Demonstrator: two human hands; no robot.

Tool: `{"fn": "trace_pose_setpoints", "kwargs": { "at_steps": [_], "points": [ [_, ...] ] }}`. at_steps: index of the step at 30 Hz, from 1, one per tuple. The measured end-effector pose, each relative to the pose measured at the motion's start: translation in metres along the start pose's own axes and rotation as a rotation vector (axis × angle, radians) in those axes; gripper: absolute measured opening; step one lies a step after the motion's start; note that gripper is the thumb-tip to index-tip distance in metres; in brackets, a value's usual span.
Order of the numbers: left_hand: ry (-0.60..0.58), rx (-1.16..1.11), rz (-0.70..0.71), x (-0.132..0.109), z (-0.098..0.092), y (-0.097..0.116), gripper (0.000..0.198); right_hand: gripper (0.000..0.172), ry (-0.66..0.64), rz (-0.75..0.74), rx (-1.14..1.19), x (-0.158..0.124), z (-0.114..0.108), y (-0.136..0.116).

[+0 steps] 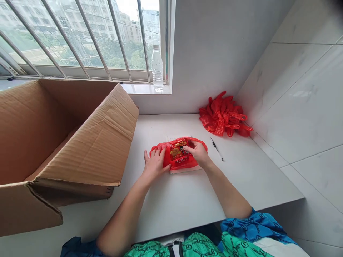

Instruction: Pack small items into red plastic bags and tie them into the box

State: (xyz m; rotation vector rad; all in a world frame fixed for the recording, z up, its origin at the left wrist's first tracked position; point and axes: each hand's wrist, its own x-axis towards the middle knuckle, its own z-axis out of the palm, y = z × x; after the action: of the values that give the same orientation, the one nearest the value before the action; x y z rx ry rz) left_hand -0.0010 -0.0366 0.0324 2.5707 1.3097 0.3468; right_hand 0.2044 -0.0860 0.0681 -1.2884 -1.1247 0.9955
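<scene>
A white counter (pixel 174 208) spreads out under both forearms, with a tiled wall (pixel 300 103) past the right hand and a barred window (pixel 80 39) well ahead of the hands. A large open cardboard box (pixel 80 135) stands just left of the left hand, and a plastic water bottle (pixel 157 69) sits on the window sill beyond it. Ahead of the right hand lies a crumpled heap of red plastic bags (pixel 223 116), and a pen (pixel 216 148) lies just beside that hand. Between the hands, a red plastic bag (pixel 178 164) lies flat on a white sheet of paper (pixel 184 170), its mouth open upward and showing shiny snack packets (pixel 176 150) inside. The left hand (pixel 155 164) is spread wide, its fingers (pixel 161 152) pressing on the bag's near left edge. The right hand (pixel 197 152) is curled narrow, its fingertips (pixel 187 148) reaching into the bag's mouth against the packets; whether they actually grip one, I cannot tell.
</scene>
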Motion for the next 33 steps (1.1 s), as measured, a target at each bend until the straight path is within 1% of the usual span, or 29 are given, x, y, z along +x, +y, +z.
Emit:
{"fn": "trace_pose_setpoints", "kwargs": {
  "at_steps": [2, 5, 7, 9, 11, 14, 16, 18, 20, 24, 26, 28, 29, 31, 33],
  "points": [
    [0.077, -0.073, 0.053, 0.0, -0.005, 0.002, 0.069, 0.031, -0.001, 0.031, 0.125, 0.0, -0.001, 0.0],
    [0.204, -0.244, 0.131, -0.001, -0.012, 0.004, 0.052, 0.035, -0.025, 0.071, 0.243, -0.001, 0.002, 0.001],
    [0.224, -0.392, 0.139, -0.001, -0.016, 0.004, 0.046, 0.038, -0.04, 0.087, 0.279, -0.002, 0.004, 0.001],
    [0.227, -0.543, 0.12, -0.001, -0.018, 0.004, 0.042, 0.04, -0.052, 0.097, 0.274, -0.004, 0.006, 0.0],
    [0.272, -0.648, 0.067, 0.0, -0.019, 0.005, 0.034, 0.041, -0.076, 0.093, 0.244, -0.006, 0.008, -0.002],
    [0.366, -0.711, -0.025, 0.001, -0.021, 0.007, 0.027, 0.036, -0.127, 0.089, 0.248, -0.008, 0.011, -0.004],
    [0.396, -0.743, -0.047, 0.001, -0.023, 0.009, 0.024, 0.03, -0.113, 0.101, 0.261, -0.008, 0.012, -0.005],
    [0.409, -0.803, -0.061, 0.001, -0.025, 0.01, 0.024, 0.03, -0.067, 0.094, 0.253, -0.007, 0.013, -0.003],
    [0.395, -0.912, -0.079, 0.001, -0.025, 0.011, 0.026, 0.03, -0.031, 0.074, 0.243, -0.006, 0.013, -0.002],
    [0.289, -1.212, -0.112, 0.0, -0.023, 0.011, 0.031, 0.031, -0.033, 0.069, 0.237, -0.006, 0.014, -0.001],
    [0.253, -1.292, -0.121, -0.001, -0.023, 0.011, 0.032, 0.031, -0.043, 0.061, 0.221, -0.007, 0.014, -0.002],
    [0.264, -1.267, -0.112, 0.0, -0.024, 0.01, 0.032, 0.03, -0.046, 0.03, 0.176, -0.007, 0.012, -0.003],
    [0.281, -1.199, -0.095, 0.0, -0.024, 0.01, 0.031, 0.03, -0.035, -0.002, 0.132, -0.007, 0.011, -0.004],
    [0.313, -0.958, -0.045, 0.001, -0.024, 0.007, 0.031, 0.029, 0.032, -0.095, 0.003, -0.007, 0.008, -0.005],
    [0.324, -0.65, 0.004, 0.001, -0.022, 0.005, 0.03, 0.027, 0.143, -0.188, -0.146, -0.006, 0.004, -0.006]
  ]
}}
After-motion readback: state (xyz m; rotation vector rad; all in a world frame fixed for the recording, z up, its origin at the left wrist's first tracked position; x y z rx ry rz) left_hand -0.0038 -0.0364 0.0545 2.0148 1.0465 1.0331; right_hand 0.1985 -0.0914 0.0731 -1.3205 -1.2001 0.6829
